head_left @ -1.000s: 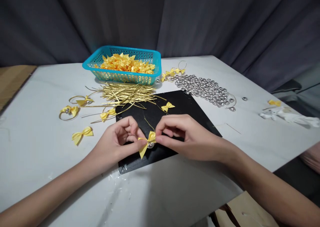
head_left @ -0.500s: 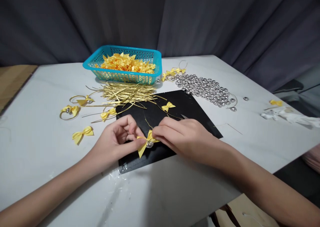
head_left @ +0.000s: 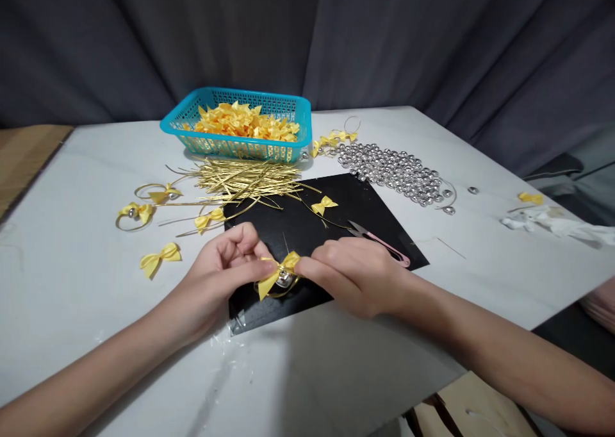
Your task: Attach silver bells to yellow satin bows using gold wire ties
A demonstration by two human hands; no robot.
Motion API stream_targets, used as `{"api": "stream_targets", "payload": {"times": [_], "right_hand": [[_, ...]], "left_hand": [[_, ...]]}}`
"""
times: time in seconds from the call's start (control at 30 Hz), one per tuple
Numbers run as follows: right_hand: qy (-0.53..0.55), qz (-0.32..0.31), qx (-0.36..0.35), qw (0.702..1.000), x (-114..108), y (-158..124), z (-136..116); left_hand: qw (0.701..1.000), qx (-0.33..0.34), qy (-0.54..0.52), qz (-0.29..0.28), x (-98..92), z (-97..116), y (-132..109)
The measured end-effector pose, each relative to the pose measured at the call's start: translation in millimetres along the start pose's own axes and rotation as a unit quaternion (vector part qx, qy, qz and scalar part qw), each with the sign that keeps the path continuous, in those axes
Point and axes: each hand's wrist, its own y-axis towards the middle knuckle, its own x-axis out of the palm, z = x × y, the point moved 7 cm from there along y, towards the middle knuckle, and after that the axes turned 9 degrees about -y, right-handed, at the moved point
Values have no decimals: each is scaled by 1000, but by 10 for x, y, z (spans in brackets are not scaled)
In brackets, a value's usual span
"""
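Over the near edge of a black mat (head_left: 369,206), both my hands pinch one small yellow ribbon bow (head_left: 277,272) with a silver bell and a thin gold wire looped under it. My left hand (head_left: 225,270) is closed, thumb and forefinger gripping the bow's left side. My right hand (head_left: 353,272) is closed too, its fingertips pinching the bow's right side and the wire. Small pink-handled snips (head_left: 379,237) lie on the mat just behind my right hand.
A blue basket (head_left: 240,145) full of yellow bows stands at the back. Gold wire ties (head_left: 245,177) are piled before it, and silver bells (head_left: 394,171) to the right. Loose and finished bows (head_left: 158,259) lie on the white table at the left. White scraps (head_left: 557,222) lie far right.
My right hand has drawn back toward me and uncovered the snips. The bow has tilted and the gold wire now curls in a loop beneath it. My left hand has barely moved.
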Motion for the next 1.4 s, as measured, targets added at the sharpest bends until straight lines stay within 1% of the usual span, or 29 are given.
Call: {"api": "stream_targets", "payload": {"times": [0.07,0.13,0.17,0.23,0.33,0.47,0.53,0.67,0.73,0.8,0.87,0.93,1.0,1.1,1.23,1.27,1.33,1.4], "right_hand": [[74,20,69,995,-26,2,93],[175,51,132,974,-56,-4,184],[220,60,147,963,-63,-3,207],[271,57,144,950,-57,11,206],[290,26,143,946,4,24,190],[307,2,186,933,105,6,212],[292,-29,198,935,148,3,205],[249,-121,188,942,171,19,177],[264,-137,173,939,119,36,194],[300,-161,158,927,86,37,230],[330,-231,151,903,134,-5,264],[326,-307,160,880,220,-81,311],[306,-345,171,871,288,-138,357],[290,-345,180,874,342,-165,383],[286,-324,207,878,373,-172,402],[286,-308,220,880,368,-165,420],[299,-255,255,883,334,-138,464],[329,-197,293,876,290,-113,493]], "left_hand": [[1000,8,5,2,-17,9,6],[1000,14,18,-1,-25,17,8],[1000,16,26,-4,-25,18,8],[999,22,37,-11,-23,20,7],[998,28,46,-17,-28,12,11],[997,29,71,-24,-51,-7,23],[996,27,80,-22,-58,-13,29],[997,28,65,-12,-49,-4,37],[998,34,51,0,-57,9,38],[998,40,39,14,-79,20,40],[998,41,34,24,-102,19,43],[998,39,30,30,-114,8,47],[998,33,30,34,-120,-6,49],[998,29,36,35,-116,-16,49],[999,21,44,24,-95,-28,55],[999,16,45,23,-92,-33,57],[999,7,46,23,-91,-46,62],[999,1,44,22,-90,-58,66]]}}
